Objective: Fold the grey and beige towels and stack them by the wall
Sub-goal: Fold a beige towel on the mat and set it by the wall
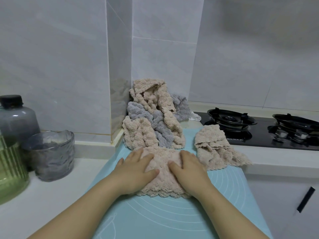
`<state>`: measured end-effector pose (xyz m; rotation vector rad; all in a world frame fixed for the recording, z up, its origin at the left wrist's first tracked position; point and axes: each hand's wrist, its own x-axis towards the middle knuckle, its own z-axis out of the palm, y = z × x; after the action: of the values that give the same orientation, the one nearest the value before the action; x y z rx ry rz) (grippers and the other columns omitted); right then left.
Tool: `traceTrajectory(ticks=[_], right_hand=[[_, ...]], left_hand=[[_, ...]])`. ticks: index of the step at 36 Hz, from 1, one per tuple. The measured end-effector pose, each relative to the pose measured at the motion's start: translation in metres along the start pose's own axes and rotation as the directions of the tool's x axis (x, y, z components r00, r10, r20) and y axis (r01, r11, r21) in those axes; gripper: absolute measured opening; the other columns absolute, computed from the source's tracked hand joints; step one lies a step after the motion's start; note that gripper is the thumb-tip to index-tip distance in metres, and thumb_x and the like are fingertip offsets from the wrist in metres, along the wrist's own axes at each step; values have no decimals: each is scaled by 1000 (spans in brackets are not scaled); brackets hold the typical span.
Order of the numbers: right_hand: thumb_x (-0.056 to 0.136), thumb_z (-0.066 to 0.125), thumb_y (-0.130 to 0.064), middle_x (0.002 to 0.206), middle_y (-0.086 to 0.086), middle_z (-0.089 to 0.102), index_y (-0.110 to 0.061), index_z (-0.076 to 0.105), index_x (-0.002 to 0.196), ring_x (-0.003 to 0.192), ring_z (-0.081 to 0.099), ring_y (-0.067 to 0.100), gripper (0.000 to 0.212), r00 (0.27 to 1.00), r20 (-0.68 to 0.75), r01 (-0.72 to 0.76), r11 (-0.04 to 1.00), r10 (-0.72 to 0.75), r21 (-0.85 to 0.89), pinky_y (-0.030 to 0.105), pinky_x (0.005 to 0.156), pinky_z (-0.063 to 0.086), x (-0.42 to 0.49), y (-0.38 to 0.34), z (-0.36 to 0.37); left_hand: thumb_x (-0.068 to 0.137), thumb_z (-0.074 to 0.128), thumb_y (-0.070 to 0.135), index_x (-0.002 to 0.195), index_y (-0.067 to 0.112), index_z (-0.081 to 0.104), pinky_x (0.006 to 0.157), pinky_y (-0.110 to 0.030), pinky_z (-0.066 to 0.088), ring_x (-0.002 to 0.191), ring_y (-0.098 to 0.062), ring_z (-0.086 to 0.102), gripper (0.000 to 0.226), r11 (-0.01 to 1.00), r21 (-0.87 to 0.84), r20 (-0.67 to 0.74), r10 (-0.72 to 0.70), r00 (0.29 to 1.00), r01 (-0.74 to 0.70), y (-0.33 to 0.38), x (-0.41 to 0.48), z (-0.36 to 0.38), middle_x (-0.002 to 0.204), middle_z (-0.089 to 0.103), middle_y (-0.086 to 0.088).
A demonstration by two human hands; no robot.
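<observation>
A beige towel (163, 178) lies flat on the light blue mat (155, 218) in front of me. My left hand (136, 171) presses on its left side with fingers straight. On the towel's right side rests my right hand (188, 168), also flat. Behind it a heap of crumpled beige towels (153, 100) and a grey towel (158, 125) leans into the wall corner. Another beige towel (215, 147), loosely folded, lies to the right on the mat's edge.
A black gas hob (259, 128) with two burners occupies the counter at right. At left stand a grey glass cup (50, 154), a dark-capped grey bottle (15, 118) and a green ribbed container (10, 171). Tiled walls close the back.
</observation>
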<state>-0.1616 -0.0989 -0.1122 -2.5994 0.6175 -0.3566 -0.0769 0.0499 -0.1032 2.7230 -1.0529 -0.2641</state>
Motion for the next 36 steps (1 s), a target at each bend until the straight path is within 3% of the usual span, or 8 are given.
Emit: traceTrajectory(ticks=[9,14,19,23,27,29,32,36], right_hand=[[89,43,-54,139,3,46,-17,50,127,142,16,25,53,995,62,-74,997,74,-8,40,114,16,-4,-2,-5],[81,61,-41,120,-2,59,-30,44,127,119,50,21,51,1000,-8,-27,958,30,287,40,103,38,-4,-2,-6],[81,67,-21,99,-8,64,-38,39,127,83,67,14,56,999,40,-20,760,-8,650,35,78,56,-8,-7,-11],[83,68,-9,92,-13,48,-40,31,131,71,58,1,69,998,53,-24,606,-31,795,12,52,49,-9,-7,-18],[82,67,-2,92,-13,40,-45,29,132,66,59,-4,76,994,97,-56,505,-55,862,14,51,49,-8,-7,-20],[83,64,4,98,-8,45,-47,31,129,75,62,2,77,992,106,-63,465,-69,883,22,58,53,-9,-9,-20],[81,60,13,114,8,56,-46,39,125,95,65,24,76,994,74,-46,316,-78,948,36,65,58,-8,-11,-22],[79,56,16,117,11,62,-43,43,125,99,65,28,76,993,43,-32,98,-108,995,40,71,59,-7,-10,-28]], left_hand=[[88,30,66,145,42,3,111,-41,24,138,-26,23,68,998,-39,-17,-39,999,39,-9,6,2,148,31,-6],[84,45,64,141,43,21,106,-38,30,131,-24,34,65,998,-63,-117,-18,993,10,-10,7,-2,141,42,1],[74,62,62,133,40,35,106,-39,33,126,-23,38,68,979,-204,-161,-40,986,6,-15,11,-3,135,46,4],[58,60,69,130,40,37,105,-40,35,124,-23,40,81,957,-290,-115,-48,992,13,-18,11,-2,131,49,4],[70,67,60,134,42,31,107,-39,33,129,-22,34,76,937,-348,-86,-33,996,1,-19,12,-1,135,48,4],[55,66,68,135,48,26,109,-38,33,131,-21,32,92,916,-401,-56,-29,998,4,-20,11,-2,138,44,2],[55,72,65,131,55,25,104,-33,40,121,-18,45,90,766,-641,-76,0,997,-49,-15,5,-7,133,43,4],[69,56,57,133,57,19,102,-30,39,122,-12,45,73,490,-845,-223,39,974,-213,-2,0,-14,138,36,17]])
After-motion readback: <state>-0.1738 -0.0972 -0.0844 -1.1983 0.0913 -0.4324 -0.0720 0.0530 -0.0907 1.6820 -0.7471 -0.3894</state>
